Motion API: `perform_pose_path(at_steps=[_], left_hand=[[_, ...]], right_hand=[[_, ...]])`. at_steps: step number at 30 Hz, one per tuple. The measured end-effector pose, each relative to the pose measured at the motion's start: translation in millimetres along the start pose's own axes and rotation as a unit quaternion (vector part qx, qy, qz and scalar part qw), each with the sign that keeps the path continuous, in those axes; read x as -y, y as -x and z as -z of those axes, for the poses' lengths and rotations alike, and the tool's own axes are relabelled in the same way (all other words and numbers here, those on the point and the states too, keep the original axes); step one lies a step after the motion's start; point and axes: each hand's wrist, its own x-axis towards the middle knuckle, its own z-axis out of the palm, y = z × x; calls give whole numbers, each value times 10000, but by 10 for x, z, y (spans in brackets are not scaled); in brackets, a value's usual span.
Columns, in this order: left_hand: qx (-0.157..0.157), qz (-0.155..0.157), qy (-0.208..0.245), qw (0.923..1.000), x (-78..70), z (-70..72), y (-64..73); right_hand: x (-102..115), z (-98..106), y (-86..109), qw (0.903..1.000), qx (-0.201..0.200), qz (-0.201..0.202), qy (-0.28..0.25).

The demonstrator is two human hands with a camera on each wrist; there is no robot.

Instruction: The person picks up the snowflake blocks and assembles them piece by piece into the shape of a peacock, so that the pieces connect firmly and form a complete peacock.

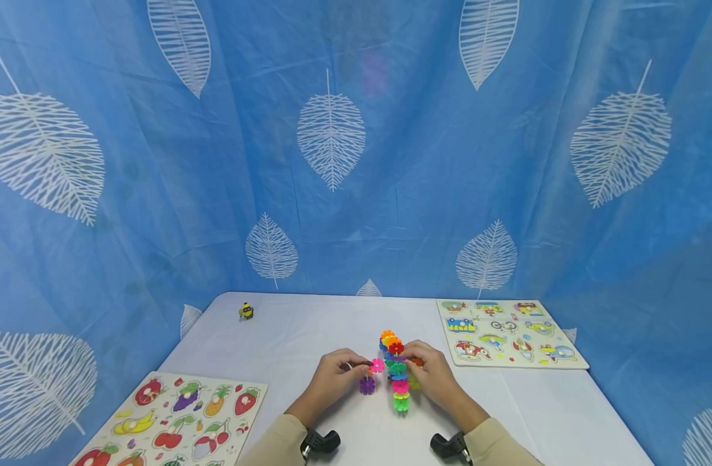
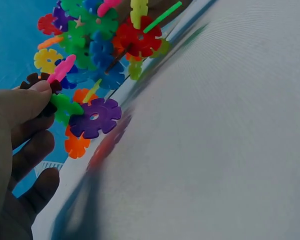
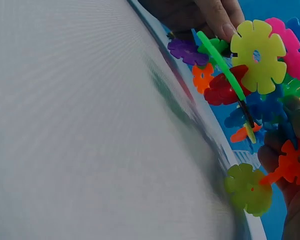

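Observation:
With thumb and fingertips, my left hand (image 1: 333,380) pinches a dark brown snowflake disc (image 2: 36,80) in the left wrist view. Joined around that disc are a pink disc (image 1: 377,366), a green one (image 2: 66,109), a purple one (image 1: 367,386) and orange ones. My right hand (image 1: 436,378) has its fingers curled round a larger cluster of interlocked snowflake discs (image 1: 398,367), in many colours. Its column runs from orange and red at the far end to green at the near end. An orange disc (image 3: 296,161) and a yellow-green one (image 3: 249,190) stick out by the right fingers.
A fruit puzzle board (image 1: 216,414) lies at the front left of the white table (image 1: 309,323). At the back right is a vehicle puzzle board (image 1: 498,358). A small yellow figure (image 1: 246,311) stands at the back left, before a blue leaf-patterned curtain (image 1: 391,226).

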Motion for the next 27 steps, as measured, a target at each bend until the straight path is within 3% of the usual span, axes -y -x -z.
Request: perform_pose_path(at_steps=[11,17,27], left_hand=[[-62,-34,-138,9999,3,-18,-8],[-93,-235,-128,9996,-21,-12,-14],[-138,-236,-45,9996,-27,-42,-2]], right_hand=[[55,-20,21,9995,128,-213,-189],[54,-32,14,9997,81,-188,-130],[58,-80,34,9999,-78,61,-90]])
